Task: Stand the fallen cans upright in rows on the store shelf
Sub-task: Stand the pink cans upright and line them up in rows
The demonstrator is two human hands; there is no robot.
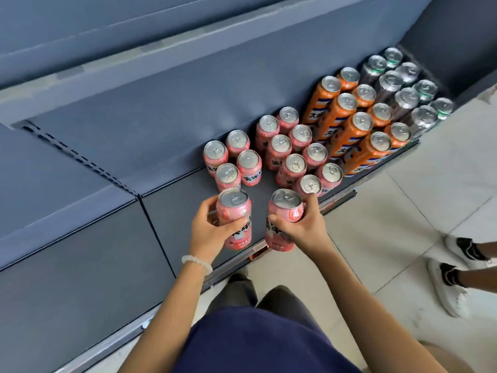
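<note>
My left hand point(208, 232) grips one upright pink can point(234, 211) near the front edge of the grey bottom shelf point(166, 211). Another upright pink can point(282, 216) is held by my right hand point(304, 227) just beside it. Behind my hands, several pink cans point(291, 157) stand upright in rows, with a smaller cluster of pink cans point(234, 160) to their left. No fallen can shows in this view.
Tall orange cans point(357, 125) and dark cans with silver tops point(408, 92) stand in rows further right on the shelf. An upper shelf point(107, 63) overhangs at the back. Another person's sneakers point(454, 265) are on the tiled floor point(390, 211) at right.
</note>
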